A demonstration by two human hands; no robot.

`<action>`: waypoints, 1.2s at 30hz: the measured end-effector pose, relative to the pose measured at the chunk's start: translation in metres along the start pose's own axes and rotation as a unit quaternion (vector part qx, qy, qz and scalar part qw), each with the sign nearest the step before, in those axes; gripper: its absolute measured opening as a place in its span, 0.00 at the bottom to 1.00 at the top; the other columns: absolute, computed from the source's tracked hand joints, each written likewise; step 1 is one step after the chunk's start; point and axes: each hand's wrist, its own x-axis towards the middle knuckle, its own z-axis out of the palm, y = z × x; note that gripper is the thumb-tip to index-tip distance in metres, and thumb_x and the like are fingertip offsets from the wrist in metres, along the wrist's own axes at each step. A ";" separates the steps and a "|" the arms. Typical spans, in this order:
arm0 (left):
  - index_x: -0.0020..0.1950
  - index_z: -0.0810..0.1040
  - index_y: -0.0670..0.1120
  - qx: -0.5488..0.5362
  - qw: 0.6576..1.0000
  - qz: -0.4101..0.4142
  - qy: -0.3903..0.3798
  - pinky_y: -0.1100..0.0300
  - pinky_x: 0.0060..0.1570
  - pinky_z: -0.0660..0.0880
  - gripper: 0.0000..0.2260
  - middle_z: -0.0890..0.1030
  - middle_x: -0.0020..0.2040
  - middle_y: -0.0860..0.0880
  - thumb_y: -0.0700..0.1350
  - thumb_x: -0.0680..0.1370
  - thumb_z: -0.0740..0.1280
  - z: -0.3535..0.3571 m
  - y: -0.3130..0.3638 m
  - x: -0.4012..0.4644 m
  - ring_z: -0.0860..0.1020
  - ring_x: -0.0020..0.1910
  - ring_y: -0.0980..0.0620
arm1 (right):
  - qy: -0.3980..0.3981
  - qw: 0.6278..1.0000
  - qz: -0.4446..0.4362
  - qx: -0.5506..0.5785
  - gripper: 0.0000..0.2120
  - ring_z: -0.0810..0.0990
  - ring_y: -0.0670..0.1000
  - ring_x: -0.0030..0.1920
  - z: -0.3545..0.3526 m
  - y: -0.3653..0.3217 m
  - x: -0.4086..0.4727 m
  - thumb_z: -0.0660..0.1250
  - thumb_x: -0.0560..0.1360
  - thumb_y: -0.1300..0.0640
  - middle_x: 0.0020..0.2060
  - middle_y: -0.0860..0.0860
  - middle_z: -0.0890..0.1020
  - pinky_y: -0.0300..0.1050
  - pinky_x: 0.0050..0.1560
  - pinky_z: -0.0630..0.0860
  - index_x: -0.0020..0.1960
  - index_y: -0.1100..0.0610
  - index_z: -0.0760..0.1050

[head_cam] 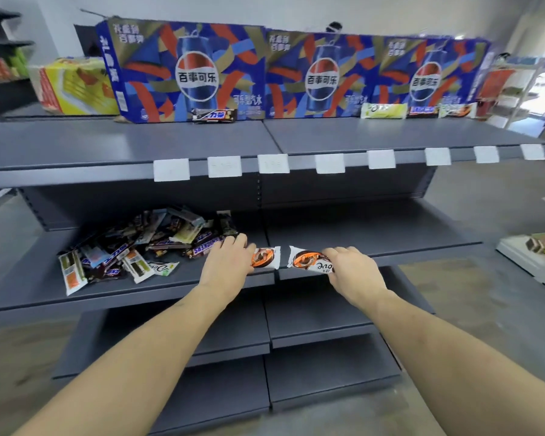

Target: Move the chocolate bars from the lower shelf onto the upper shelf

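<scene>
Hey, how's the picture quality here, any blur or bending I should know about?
Head view: wide-angle bending curves the upper shelf edge; the far corners smear, blurring the yellow carton. The middle is sharp: the left hand and right hand each hold an orange Dove bar, print readable. Lighting is soft, without harsh glare.

A shop: price-tagged shelving (202,171) and stacked cola cartons (195,70).

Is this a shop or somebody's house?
Most likely a shop: grey display shelves with white price tags on the edge, big Pepsi cases on top, and a pile of chocolate bars.
</scene>
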 end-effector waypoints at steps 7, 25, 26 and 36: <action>0.71 0.67 0.47 0.024 0.996 0.044 0.068 0.55 0.54 0.70 0.22 0.70 0.61 0.47 0.53 0.80 0.63 -0.056 0.066 0.024 0.71 0.57 0.47 | 0.066 0.997 0.039 -0.003 0.18 0.75 0.53 0.56 -0.045 0.069 -0.032 0.64 0.77 0.56 0.58 0.49 0.78 0.49 0.49 0.78 0.66 0.51 0.69; 0.70 0.69 0.45 0.008 0.969 0.046 0.242 0.54 0.56 0.72 0.24 0.74 0.62 0.45 0.51 0.77 0.69 -0.202 0.149 0.115 0.73 0.59 0.46 | 0.209 0.973 0.100 0.001 0.17 0.75 0.55 0.57 -0.172 0.183 -0.029 0.64 0.77 0.56 0.57 0.51 0.79 0.50 0.48 0.76 0.66 0.52 0.70; 0.70 0.69 0.45 0.013 0.969 0.042 0.244 0.54 0.55 0.72 0.24 0.74 0.62 0.45 0.51 0.77 0.69 -0.206 0.153 0.123 0.73 0.58 0.46 | 0.209 0.972 0.105 0.002 0.18 0.75 0.55 0.57 -0.174 0.188 -0.026 0.64 0.77 0.56 0.58 0.51 0.79 0.49 0.48 0.75 0.66 0.52 0.70; 0.68 0.69 0.45 0.014 0.965 0.033 0.260 0.55 0.55 0.71 0.21 0.73 0.63 0.44 0.50 0.78 0.68 -0.216 0.190 0.213 0.72 0.59 0.46 | 0.214 0.970 0.111 -0.026 0.15 0.75 0.55 0.56 -0.175 0.259 0.017 0.63 0.78 0.55 0.57 0.51 0.79 0.48 0.46 0.73 0.64 0.52 0.69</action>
